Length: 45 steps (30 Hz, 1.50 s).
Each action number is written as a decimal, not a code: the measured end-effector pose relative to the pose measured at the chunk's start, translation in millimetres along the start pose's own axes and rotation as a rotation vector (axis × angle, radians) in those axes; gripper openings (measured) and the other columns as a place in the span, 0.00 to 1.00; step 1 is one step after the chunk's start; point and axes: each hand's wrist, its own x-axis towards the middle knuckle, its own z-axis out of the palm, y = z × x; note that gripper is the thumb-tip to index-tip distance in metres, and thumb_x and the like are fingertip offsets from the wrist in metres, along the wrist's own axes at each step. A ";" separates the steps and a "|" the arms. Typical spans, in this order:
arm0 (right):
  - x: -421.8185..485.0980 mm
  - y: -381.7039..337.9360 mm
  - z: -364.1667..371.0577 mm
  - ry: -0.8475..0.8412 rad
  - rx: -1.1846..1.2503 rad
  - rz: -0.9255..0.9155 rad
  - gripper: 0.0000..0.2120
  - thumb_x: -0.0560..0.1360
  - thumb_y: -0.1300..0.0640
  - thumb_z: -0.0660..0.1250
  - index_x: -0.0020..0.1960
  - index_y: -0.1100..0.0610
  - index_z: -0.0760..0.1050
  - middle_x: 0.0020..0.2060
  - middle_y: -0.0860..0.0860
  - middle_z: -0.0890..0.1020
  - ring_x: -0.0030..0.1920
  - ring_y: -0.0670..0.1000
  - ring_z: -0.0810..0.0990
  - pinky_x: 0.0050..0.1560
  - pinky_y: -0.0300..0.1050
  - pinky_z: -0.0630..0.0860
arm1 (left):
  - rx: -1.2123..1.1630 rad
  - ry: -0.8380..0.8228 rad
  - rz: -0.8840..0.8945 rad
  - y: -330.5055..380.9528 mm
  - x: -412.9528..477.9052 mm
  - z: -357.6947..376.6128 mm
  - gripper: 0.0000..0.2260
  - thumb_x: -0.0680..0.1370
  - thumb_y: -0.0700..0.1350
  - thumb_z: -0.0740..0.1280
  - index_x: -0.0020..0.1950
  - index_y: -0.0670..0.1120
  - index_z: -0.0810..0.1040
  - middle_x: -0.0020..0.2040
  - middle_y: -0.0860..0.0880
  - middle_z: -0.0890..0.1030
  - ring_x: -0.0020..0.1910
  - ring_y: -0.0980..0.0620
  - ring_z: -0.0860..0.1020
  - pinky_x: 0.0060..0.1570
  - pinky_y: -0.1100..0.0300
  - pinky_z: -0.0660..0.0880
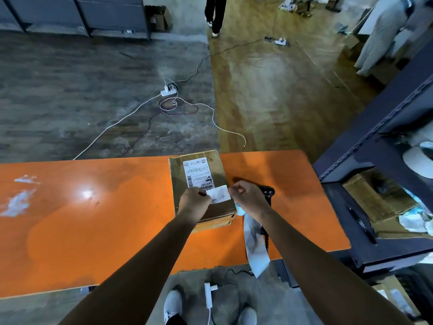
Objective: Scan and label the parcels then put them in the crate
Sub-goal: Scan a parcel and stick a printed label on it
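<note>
A brown cardboard parcel (199,181) with a printed shipping label lies on the orange table (93,219). Just above its near half, a small white label (219,194) with handwriting is stretched between both hands. My left hand (193,202) pinches its left edge and my right hand (248,198) pinches its right edge. A pale strip of label backing (255,249) hangs down from under my right hand over the table's front edge. A black scanner (268,192) lies on the table behind my right hand, mostly hidden.
A dark metal shelf rack (375,146) stands at the right, with cardboard boxes (375,202) on a low level. Cables and a power strip (168,91) lie on the floor beyond the table. A person's legs (215,12) are at the far top.
</note>
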 end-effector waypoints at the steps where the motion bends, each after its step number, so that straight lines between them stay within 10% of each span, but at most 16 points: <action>1: -1.8 -1.3 1.9 0.007 -0.015 -0.013 0.07 0.77 0.51 0.67 0.46 0.54 0.78 0.42 0.49 0.83 0.45 0.49 0.81 0.46 0.44 0.75 | -0.008 -0.006 0.000 -1.2 -1.4 -0.2 0.04 0.71 0.37 0.67 0.40 0.45 0.80 0.34 0.47 0.78 0.37 0.46 0.76 0.37 0.55 0.74; 19: -7.2 -24.7 16.7 -0.005 -0.192 -0.054 0.08 0.77 0.54 0.65 0.43 0.56 0.77 0.34 0.48 0.78 0.34 0.45 0.74 0.33 0.40 0.67 | -0.010 0.061 0.050 -2.4 -5.3 -22.7 0.05 0.70 0.34 0.72 0.44 0.35 0.83 0.37 0.40 0.83 0.32 0.48 0.76 0.34 0.57 0.73; 35: -13.1 -31.8 47.2 0.059 -0.611 -0.141 0.13 0.77 0.46 0.66 0.51 0.56 0.74 0.45 0.51 0.79 0.46 0.52 0.80 0.43 0.46 0.74 | 0.542 0.167 0.151 -16.5 -18.5 -17.7 0.09 0.78 0.45 0.63 0.56 0.44 0.70 0.49 0.45 0.80 0.43 0.48 0.76 0.38 0.57 0.72; 45: 1.4 -28.5 33.4 0.124 -0.520 0.077 0.24 0.79 0.45 0.63 0.67 0.59 0.64 0.60 0.58 0.72 0.56 0.58 0.78 0.51 0.51 0.77 | 0.254 0.128 -0.097 -37.6 -11.0 -41.3 0.43 0.69 0.54 0.77 0.76 0.45 0.58 0.68 0.41 0.67 0.66 0.39 0.69 0.61 0.46 0.73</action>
